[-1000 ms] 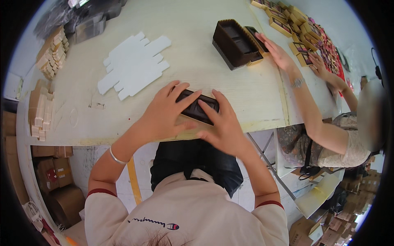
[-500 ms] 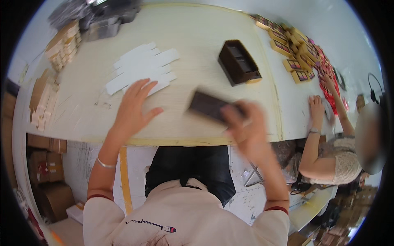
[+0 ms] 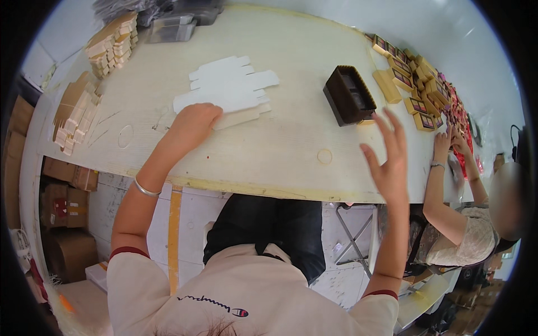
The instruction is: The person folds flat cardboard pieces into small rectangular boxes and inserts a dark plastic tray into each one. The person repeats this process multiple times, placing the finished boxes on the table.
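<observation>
My left hand [image 3: 196, 124] reaches over the near side of a small stack of white flattened cartons [image 3: 227, 84]. Its fingers are bent and closed together at the edge of a carton, with the fingertips partly hidden. To the right, my right hand [image 3: 389, 159] is raised above the table with fingers apart and nothing in it. Just beyond that hand stands a dark brown open-topped box [image 3: 332, 103], with dark pieces inside that I cannot make out.
Gold boxes [image 3: 417, 105] are piled at the right, beside red packaging [image 3: 457, 115]. Stacks of folded cartons [image 3: 75, 115] line the left edge. Grey plastic-wrapped items [image 3: 171, 28] lie far left. A co-worker's hands [image 3: 451, 140] work at the right. A rubber band [image 3: 324, 156] lies near the front.
The dark rectangular piece has left my right hand, which has moved right and opened. My left hand has closed at the edge of the white cartons. A plain gold box now shows beside the pile.
</observation>
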{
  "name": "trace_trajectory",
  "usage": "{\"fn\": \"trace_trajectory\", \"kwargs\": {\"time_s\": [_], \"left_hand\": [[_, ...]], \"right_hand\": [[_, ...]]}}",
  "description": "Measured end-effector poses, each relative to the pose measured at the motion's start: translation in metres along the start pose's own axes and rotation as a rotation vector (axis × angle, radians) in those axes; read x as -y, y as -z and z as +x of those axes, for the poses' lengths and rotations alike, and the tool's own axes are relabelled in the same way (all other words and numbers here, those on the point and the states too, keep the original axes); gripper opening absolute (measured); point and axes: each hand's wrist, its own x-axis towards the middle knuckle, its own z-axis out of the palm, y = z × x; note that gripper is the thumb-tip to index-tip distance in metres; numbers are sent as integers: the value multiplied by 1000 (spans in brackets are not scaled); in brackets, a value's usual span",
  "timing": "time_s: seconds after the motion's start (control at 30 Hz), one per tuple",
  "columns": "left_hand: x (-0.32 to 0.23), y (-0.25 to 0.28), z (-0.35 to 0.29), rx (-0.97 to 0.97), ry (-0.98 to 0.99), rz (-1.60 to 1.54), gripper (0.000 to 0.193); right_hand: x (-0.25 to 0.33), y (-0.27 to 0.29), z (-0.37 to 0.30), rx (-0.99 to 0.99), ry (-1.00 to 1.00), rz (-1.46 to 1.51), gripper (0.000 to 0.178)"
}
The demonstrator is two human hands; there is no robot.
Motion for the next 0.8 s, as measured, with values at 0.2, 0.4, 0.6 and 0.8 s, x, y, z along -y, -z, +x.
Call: {"fn": "trace_trajectory", "kwargs": {"time_s": [0.2, 0.4, 0.6, 0.8], "left_hand": [[-73, -7, -48, -536, -494, 80, 18], [-105, -50, -78, -216, -314, -397, 16], [-115, -56, -60, -335, -360, -196, 16], [-109, -59, -68, -304, -444, -280, 14]], "right_hand": [[70, -56, -43, 3, 243, 146, 49], [80, -88, -83, 113, 60, 390, 27], [75, -100, -80, -25, 113, 178, 25], [78, -98, -93, 93, 183, 179, 18]]}}
